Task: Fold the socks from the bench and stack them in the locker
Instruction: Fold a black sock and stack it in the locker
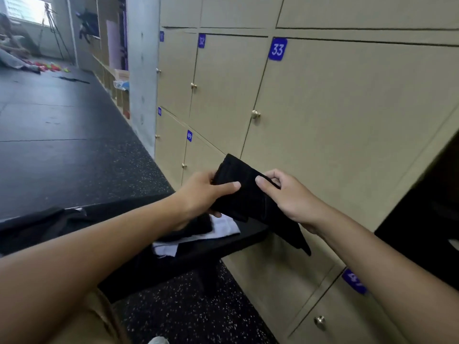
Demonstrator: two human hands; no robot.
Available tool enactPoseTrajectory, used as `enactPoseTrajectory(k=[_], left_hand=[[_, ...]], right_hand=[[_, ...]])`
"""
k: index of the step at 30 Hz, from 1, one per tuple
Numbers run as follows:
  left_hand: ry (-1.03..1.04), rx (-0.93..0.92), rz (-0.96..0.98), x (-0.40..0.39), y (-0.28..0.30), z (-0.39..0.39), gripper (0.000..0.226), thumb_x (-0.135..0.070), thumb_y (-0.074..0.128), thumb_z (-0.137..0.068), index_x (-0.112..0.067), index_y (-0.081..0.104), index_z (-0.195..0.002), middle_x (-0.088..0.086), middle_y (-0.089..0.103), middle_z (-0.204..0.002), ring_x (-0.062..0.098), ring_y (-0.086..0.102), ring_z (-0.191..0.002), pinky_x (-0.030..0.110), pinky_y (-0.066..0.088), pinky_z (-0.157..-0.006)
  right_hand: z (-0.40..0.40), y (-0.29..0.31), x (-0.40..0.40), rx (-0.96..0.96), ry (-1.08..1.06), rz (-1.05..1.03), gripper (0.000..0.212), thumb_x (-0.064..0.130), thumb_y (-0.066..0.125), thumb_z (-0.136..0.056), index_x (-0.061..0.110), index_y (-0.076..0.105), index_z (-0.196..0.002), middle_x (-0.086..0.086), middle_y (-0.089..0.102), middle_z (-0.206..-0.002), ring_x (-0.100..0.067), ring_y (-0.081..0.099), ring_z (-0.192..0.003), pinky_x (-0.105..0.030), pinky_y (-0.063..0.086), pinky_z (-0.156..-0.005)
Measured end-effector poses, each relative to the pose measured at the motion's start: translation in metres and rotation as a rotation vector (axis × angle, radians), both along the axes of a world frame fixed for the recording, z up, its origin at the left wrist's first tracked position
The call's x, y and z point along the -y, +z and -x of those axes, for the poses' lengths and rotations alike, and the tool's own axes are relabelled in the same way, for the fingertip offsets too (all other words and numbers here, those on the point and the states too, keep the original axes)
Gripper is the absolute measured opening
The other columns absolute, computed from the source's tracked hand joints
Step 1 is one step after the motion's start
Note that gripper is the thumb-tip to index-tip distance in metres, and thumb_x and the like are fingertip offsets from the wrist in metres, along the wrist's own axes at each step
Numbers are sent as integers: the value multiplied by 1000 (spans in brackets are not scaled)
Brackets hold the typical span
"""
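Both my hands hold a black sock (244, 194) in the air above the end of the black bench (223, 247). My left hand (201, 194) grips its left side, thumb laid across the front. My right hand (288, 197) pinches its upper right edge between thumb and fingers. The sock looks partly folded, and its loose end hangs down to the lower right. On the bench under my left hand lie a white sock (223, 228) and another black sock (191, 229). An open locker (427, 219) shows as a dark opening at the far right.
Beige locker doors with brass knobs fill the wall ahead, number 33 (277, 49) among them. More dark cloth (37, 224) lies on the bench at the left. Dark speckled floor runs left; a person sits far back by a window with a tripod.
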State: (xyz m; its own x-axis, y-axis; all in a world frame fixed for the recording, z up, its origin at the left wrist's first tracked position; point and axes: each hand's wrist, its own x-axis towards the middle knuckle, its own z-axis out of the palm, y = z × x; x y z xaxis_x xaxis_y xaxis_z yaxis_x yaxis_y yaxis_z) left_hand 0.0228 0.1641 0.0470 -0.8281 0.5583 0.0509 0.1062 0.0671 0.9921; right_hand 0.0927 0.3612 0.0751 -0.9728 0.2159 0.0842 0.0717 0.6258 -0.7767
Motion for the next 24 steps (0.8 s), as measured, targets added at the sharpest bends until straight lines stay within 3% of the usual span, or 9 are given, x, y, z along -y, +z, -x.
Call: enactPoseTrajectory(k=[4, 6, 8, 11, 13, 16, 20, 24], left_hand=[[-34, 29, 8, -26, -2, -10, 23, -26, 64, -100, -7, 69, -112, 14, 76, -99, 13, 66, -65, 26, 47, -49], [-73, 60, 9, -38, -5, -17, 22, -26, 63, -101, -9, 69, -114, 10, 78, -101, 13, 70, -69, 24, 49, -49], [-116, 121, 9, -50, -11, -26, 21, -25, 63, -101, -11, 69, -116, 8, 78, -103, 19, 75, -81, 26, 54, -53], [-169, 213, 24, -67, -16, -37, 20, -23, 63, -101, -12, 69, -117, 9, 78, -105, 25, 77, -87, 30, 58, -58], [-209, 255, 45, -78, -19, -44, 21, -23, 62, -102, -12, 70, -117, 8, 78, -105, 25, 77, -90, 30, 60, -63], [-273, 281, 92, -92, -27, -54, 20, -23, 60, -103, -14, 70, -118, 5, 79, -104, 24, 77, -93, 31, 62, -68], [-327, 314, 180, -104, -34, -71, 20, -23, 59, -103, -16, 71, -118, 3, 79, -105, 21, 77, -94, 31, 63, -70], [-301, 400, 193, -121, -33, -71, 20, -21, 60, -102, -13, 71, -116, 6, 79, -105, 21, 77, -93, 29, 63, -65]], right_hand=[[-29, 10, -27, 84, -171, 68, 39, 50, 58, -100, 15, 63, -116, 0, 72, -108, -17, 70, -99, -41, 55, -97], [-42, 19, -38, 145, -233, 218, 49, 53, 57, -99, 10, 62, -122, -3, 70, -100, -17, 69, -92, -38, 57, -92], [-56, 24, -51, 184, -247, 480, 51, 52, 56, -99, 7, 58, -124, -10, 68, -108, -20, 69, -100, -38, 55, -97], [-77, 17, -73, 120, -269, 866, 27, 23, 57, -100, 4, 59, -119, -17, 65, -113, -27, 72, -97, -38, 57, -86], [-89, 4, -87, 105, -261, 1000, 40, 4, 53, -85, 2, 61, -124, -26, 61, -127, -37, 68, -113, -45, 54, -96], [-100, -10, -102, 144, -199, 1003, 59, -2, 49, -69, 4, 61, -126, -30, 57, -135, -43, 64, -120, -49, 53, -97], [-102, -18, -113, 138, -130, 922, 53, -19, 40, -86, 5, 59, -129, -26, 67, -125, -29, 73, -103, -37, 62, -85], [-105, -24, -117, 67, -18, 812, 46, -20, 51, -89, 8, 62, -125, -17, 69, -111, -25, 70, -103, -32, 60, -89]])
